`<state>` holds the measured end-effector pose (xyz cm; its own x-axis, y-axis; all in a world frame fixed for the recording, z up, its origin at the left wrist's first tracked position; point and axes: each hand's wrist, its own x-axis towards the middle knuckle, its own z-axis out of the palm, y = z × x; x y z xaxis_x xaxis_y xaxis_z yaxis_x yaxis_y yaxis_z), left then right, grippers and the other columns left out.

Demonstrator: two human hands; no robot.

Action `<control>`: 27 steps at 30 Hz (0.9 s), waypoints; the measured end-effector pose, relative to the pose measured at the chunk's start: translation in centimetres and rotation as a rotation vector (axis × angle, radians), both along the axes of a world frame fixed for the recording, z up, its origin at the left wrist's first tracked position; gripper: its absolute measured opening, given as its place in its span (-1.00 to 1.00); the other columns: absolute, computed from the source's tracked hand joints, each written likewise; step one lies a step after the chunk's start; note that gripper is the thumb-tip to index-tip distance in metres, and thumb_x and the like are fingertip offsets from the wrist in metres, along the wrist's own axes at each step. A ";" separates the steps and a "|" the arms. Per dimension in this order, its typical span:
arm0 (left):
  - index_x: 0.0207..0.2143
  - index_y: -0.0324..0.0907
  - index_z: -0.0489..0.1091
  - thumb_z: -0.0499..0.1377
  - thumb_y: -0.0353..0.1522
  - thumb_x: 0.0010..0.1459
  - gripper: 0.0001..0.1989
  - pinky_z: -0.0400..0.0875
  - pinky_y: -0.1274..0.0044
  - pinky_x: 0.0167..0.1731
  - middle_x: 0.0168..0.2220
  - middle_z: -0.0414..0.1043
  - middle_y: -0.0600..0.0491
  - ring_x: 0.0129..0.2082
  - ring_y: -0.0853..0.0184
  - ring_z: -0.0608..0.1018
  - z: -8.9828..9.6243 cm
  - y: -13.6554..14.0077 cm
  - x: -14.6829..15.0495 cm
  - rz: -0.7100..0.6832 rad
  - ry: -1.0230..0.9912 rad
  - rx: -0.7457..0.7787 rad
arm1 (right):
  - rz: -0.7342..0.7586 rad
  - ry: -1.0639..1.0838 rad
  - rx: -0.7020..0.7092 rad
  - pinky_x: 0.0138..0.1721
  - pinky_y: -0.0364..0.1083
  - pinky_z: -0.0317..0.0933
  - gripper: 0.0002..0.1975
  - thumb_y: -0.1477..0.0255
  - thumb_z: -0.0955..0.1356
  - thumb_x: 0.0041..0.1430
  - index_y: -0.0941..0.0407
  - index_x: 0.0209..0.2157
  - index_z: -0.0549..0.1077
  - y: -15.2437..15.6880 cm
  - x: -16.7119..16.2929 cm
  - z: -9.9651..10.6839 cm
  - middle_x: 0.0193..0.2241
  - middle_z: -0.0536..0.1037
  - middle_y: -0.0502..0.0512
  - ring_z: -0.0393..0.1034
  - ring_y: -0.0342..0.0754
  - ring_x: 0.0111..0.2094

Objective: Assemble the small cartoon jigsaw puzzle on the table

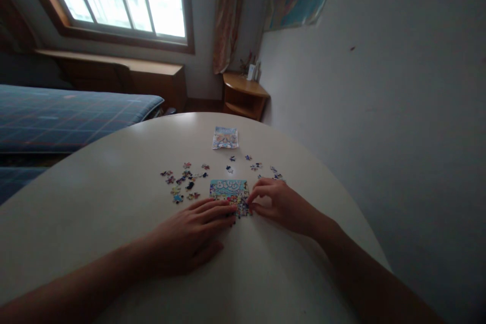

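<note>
A partly joined jigsaw puzzle lies on the table in front of me, its upper part light blue with white lettering and its lower part many-coloured. My left hand rests flat, fingers stretched out, with the fingertips over the puzzle's lower left part, hiding some of it. At the puzzle's right edge, the thumb and forefinger of my right hand pinch a small dark puzzle piece, mostly covered by the fingertips. Loose pieces are scattered to the left, and more pieces lie beyond and to the right, some partly behind my right hand.
A small printed picture sheet lies farther back on the round white table. A white wall runs along the right. Behind the table stand a bed with a blue plaid cover and a wooden corner shelf.
</note>
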<state>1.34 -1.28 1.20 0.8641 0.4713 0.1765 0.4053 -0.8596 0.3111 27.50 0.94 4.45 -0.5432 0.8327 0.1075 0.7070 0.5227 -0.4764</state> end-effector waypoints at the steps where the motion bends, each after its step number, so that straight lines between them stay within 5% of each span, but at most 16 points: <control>1: 0.27 -0.08 0.17 0.09 -0.35 0.26 -0.48 0.13 0.21 0.28 0.32 0.14 0.02 0.28 0.14 0.25 0.0 0.0 0.0 0.000 0.001 0.000 | 0.016 0.000 0.001 -0.09 -0.06 0.23 -0.91 0.48 0.42 0.14 0.03 -0.32 0.59 -0.1 0.0 0.0 -0.25 0.54 0.04 0.43 -0.09 -0.23; 20: 0.26 -0.12 0.16 0.07 -0.34 0.28 -0.50 0.11 0.21 0.29 0.33 0.12 0.01 0.30 0.15 0.22 0.3 0.0 0.1 -0.005 0.052 0.007 | 0.026 0.010 0.034 -0.02 0.00 0.27 -0.86 0.52 0.39 0.15 0.06 -0.26 0.57 0.3 0.2 -0.4 -0.19 0.53 0.10 0.42 -0.03 -0.13; 27: 0.21 -0.12 0.21 0.12 -0.39 0.21 -0.50 0.16 0.23 0.27 0.31 0.15 -0.02 0.30 0.14 0.21 0.2 -0.1 0.1 0.013 -0.045 -0.011 | 0.106 -0.036 0.090 0.27 0.18 -0.03 -0.36 0.20 0.45 0.06 0.09 0.16 0.32 1.0 0.7 -1.8 0.22 0.29 0.25 0.05 0.14 0.29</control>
